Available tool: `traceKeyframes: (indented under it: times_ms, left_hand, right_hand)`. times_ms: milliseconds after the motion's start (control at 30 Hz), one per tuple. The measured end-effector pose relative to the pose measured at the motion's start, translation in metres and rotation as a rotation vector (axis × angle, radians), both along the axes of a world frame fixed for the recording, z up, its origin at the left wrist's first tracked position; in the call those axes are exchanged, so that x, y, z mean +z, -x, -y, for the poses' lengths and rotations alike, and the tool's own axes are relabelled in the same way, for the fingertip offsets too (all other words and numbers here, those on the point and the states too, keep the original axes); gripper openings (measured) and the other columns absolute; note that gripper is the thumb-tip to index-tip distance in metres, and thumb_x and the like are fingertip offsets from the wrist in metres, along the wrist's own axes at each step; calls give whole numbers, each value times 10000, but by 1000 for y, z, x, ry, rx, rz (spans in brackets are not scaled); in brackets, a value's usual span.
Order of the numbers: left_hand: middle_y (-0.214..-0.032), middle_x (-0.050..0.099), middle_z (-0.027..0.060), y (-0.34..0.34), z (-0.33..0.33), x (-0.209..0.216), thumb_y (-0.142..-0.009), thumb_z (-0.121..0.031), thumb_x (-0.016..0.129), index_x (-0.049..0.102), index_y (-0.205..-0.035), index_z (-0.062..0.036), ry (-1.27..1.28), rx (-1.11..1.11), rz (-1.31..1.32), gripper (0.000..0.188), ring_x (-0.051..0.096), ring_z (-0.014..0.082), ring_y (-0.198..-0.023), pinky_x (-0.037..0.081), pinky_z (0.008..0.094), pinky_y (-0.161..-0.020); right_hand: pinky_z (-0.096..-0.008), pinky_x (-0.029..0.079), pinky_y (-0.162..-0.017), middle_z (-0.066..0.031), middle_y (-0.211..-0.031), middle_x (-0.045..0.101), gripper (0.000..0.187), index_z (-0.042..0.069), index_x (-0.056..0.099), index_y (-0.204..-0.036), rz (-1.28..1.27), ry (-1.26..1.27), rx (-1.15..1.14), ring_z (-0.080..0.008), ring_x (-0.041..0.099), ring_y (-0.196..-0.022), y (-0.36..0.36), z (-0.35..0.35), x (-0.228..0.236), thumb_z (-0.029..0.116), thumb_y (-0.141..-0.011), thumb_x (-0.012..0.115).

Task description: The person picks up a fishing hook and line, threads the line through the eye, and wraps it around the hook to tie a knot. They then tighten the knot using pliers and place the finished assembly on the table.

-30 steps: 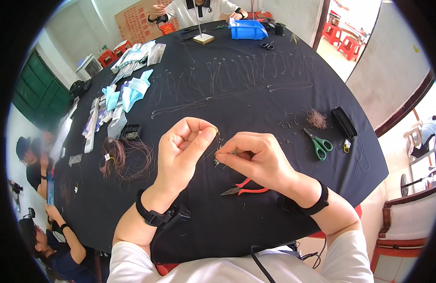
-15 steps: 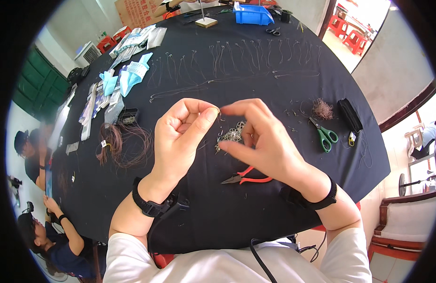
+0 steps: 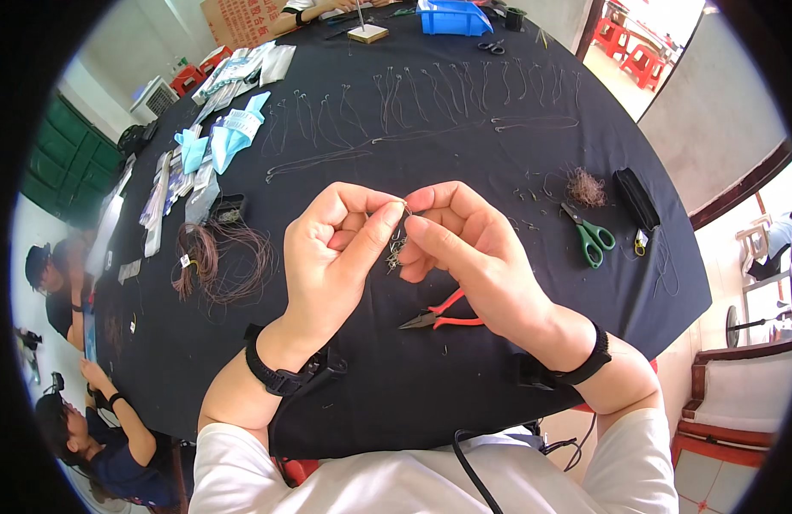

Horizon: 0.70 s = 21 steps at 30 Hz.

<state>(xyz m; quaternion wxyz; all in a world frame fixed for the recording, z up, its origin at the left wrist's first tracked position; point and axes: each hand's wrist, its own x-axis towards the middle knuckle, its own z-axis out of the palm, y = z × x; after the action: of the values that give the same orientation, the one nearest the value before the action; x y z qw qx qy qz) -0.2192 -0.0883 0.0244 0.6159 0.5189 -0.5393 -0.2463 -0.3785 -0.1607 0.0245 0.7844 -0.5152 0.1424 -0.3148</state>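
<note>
My left hand (image 3: 340,244) is closed in a pinch, thumb against forefinger, on a tiny thing that looks like a fish hook (image 3: 405,204), mostly covered by the fingertips. Close against it, my right hand (image 3: 464,236) pinches a thin strand of fishing line (image 3: 409,211) between thumb and forefinger. Both hands are held above the black-clothed table. A pile of small metal hooks (image 3: 396,254) lies beneath them, partly hidden by my right fingers. Nearer to me are pliers (image 3: 430,319) with red handles, partly behind my right hand.
Hooks with line attached (image 3: 451,90) lie in a far row. Green-handled scissors (image 3: 593,240), a tangle of line (image 3: 586,188) and a black case (image 3: 636,199) are at right. Brown line coils (image 3: 212,265) and packets (image 3: 164,201) lie left. Other people sit at the left and far edges.
My right hand has closed from a spread pose into a pinch, its fingertips meeting those of my left hand. It now hides more of the hook pile.
</note>
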Motion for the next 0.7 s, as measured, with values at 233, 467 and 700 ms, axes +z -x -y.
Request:
traceKeyframes:
  times_ms: [233, 467, 700]
  left_hand:
    - [-668, 527, -89, 7, -1, 2, -949, -36, 631, 645, -972, 11, -2, 1, -70, 54, 383, -56, -570, 284, 131, -518]
    - [-621, 479, -102, 3, 0, -6, -927, 7, 646, 663, -962, 7, 93, 35, 98, 39, 352, -55, -544, 261, 143, -492]
    - [-607, 465, -110, 5, 2, -6, -911, 25, 659, 672, -963, -1, 130, 43, 106, 59, 327, -50, -537, 256, 151, -490]
  right_hand:
    - [-186, 394, -550, 35, -734, 549, 223, 8, 492, -1118, -19, 119, -137, -16, 473, -635, -3, -5, -1, 179, -1001, 575]
    - [-171, 302, -508, 67, -701, 514, 185, 29, 497, -1071, 0, 85, -121, 20, 380, -604, -5, -4, -3, 187, -1008, 569]
    - [-184, 254, -509, 89, -691, 492, 139, 21, 537, -1005, -8, 152, -170, 23, 337, -606, -4, -1, -5, 158, -1015, 555]
